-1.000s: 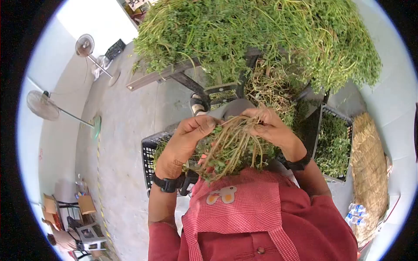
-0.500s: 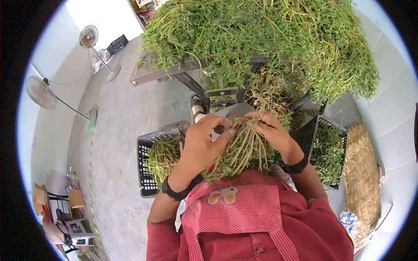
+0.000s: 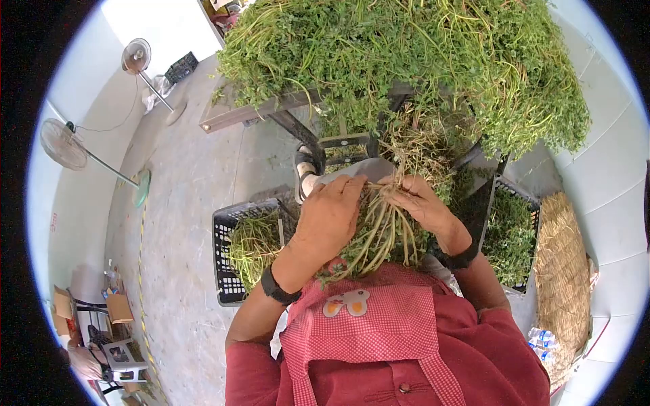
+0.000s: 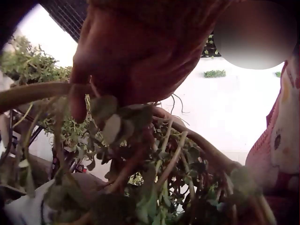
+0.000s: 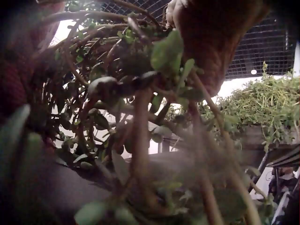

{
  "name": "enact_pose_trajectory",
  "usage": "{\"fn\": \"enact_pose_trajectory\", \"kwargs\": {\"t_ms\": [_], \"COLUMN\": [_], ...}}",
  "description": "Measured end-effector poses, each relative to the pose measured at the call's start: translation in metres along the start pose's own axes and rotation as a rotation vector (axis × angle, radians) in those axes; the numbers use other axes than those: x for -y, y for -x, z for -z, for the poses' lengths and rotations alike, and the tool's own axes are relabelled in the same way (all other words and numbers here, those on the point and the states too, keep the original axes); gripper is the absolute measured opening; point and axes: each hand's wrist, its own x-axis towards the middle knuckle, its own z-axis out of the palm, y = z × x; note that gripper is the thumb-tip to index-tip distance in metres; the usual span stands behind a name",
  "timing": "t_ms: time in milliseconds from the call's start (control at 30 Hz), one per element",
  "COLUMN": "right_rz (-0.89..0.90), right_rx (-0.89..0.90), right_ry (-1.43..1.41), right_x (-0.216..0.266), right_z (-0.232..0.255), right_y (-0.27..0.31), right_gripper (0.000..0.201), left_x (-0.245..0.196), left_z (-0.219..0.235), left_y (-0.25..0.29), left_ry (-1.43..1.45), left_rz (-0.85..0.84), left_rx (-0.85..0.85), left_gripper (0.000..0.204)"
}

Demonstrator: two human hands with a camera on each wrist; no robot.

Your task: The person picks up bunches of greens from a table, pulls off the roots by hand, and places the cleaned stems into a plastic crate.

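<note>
Fingers (image 3: pixel 407 199) (right) round leafy stems (image 3: pixel 389 227)

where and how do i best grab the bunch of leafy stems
Probably best at the gathered end of the bunch of leafy stems, where the right hand holds it: the stems converge there into a narrow neck, then fan out loosely toward the apron. Come from the side away from the apron and close the fingers across the neck.

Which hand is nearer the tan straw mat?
Right. The right hand holds the green-stemmed leafy bunch on the side towards the mat; the left hand is at the opposite side, farther off.
</note>
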Motion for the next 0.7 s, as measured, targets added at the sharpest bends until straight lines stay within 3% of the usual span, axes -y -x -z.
{"fn": "enact_pose_trajectory", "kwargs": {"t_ms": [100, 200, 267, 367, 500, 567, 700], "right_rz": [-0.019, -0.033, 0.049, 0.016, 0.026, 0.114, 0.083], "right_rx": [0.01, 0.036, 0.004, 0.026, 0.01, -0.009, 0.014], "right_ry": [0.024, 0.042, 0.079, -0.005, 0.082, 0.146, 0.058], "right_x": [-0.001, -0.011, -0.019, -0.006, -0.002, -0.005, -0.013], "right_z": [0.002, 0.007, 0.008, 0.006, 0.004, 0.004, 0.005], "right_y": [0.0, 0.002, 0.005, 0.005, 0.005, 0.004, 0.003], "right_gripper": [0.026, 0.024, 0.023, 0.021, 0.02, 0.019, 0.019], "left_x": [-0.002, 0.001, 0.001, -0.003, -0.001, 0.006, 0.009], "left_z": [-0.003, -0.007, -0.008, -0.001, 0.0, -0.003, 0.002], "left_y": [0.001, 0.001, 0.002, -0.001, -0.002, -0.001, -0.005], "left_ry": [0.127, 0.108, 0.11, 0.104, 0.071, 0.055, 0.024], "left_rz": [0.099, 0.081, 0.077, 0.062, 0.041, -0.006, -0.05], "left_rx": [0.071, 0.092, 0.138, 0.174, 0.216, 0.205, 0.237], "left_gripper": [0.038, 0.036, 0.028, 0.022, 0.02, 0.02, 0.019]}}
